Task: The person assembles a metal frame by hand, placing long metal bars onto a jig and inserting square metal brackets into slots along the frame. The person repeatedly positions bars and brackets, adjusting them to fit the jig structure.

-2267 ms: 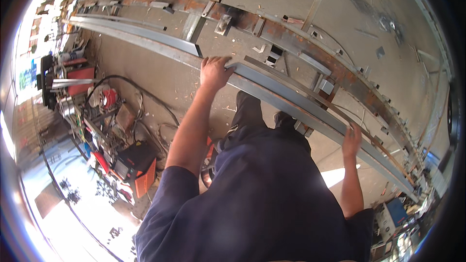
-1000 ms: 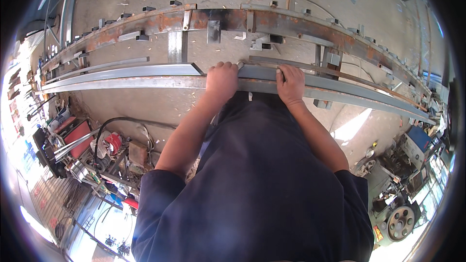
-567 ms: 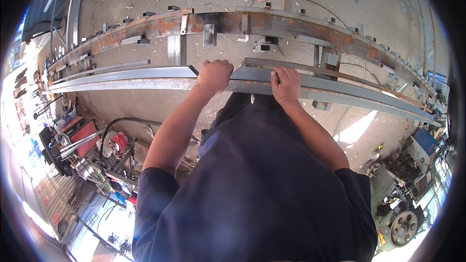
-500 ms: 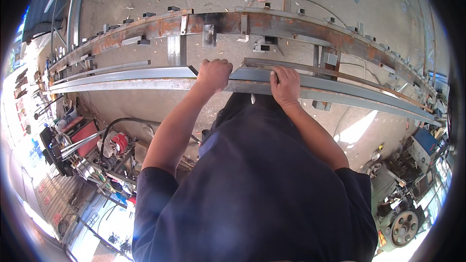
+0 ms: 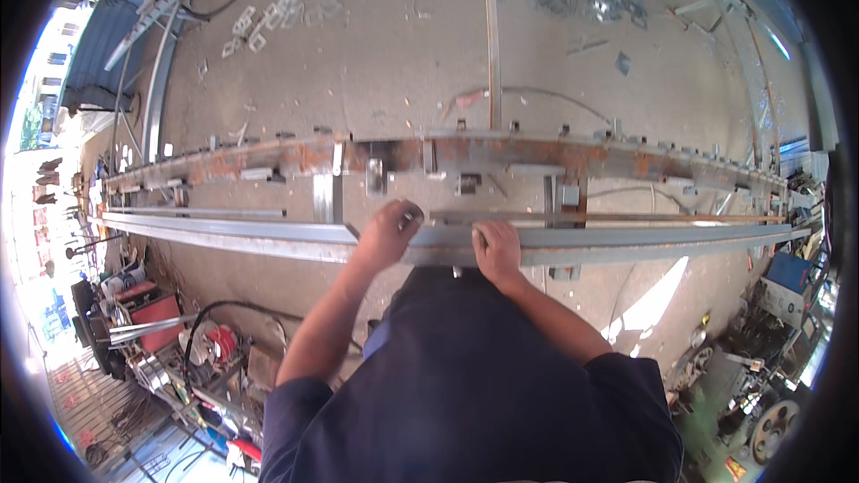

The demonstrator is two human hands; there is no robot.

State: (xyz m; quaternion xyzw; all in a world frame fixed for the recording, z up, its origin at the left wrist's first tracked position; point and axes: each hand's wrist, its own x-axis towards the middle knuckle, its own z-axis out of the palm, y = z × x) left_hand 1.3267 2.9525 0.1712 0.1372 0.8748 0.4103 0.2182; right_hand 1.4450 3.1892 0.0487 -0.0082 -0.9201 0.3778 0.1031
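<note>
Two grey steel bars lie end to end across in front of me. The left bar (image 5: 242, 225) has a slanted end near my left hand (image 5: 383, 240). That hand is curled at the gap between the bars, and a small dark thing shows at its fingertips, too blurred to name. My right hand (image 5: 497, 250) is closed over the right bar (image 5: 626, 237), near that bar's inner end, with the thumb on the near side. Along the near side of both runs a long, rust-marked steel length (image 5: 259, 247).
Beyond the bars stands a long rusty beam (image 5: 304, 159) with small metal blocks along it. Thinner strips (image 5: 215, 212) lie between. Metal offcuts (image 5: 268, 18) litter the far floor. Tools and a red box (image 5: 154, 331) stand at lower left, a machine with a wheel (image 5: 774, 432) at lower right.
The view has tilted up, so bars and beam sit lower in the picture. My left hand's fingers have shifted and now show a dark thing. My right hand remains on the right bar.
</note>
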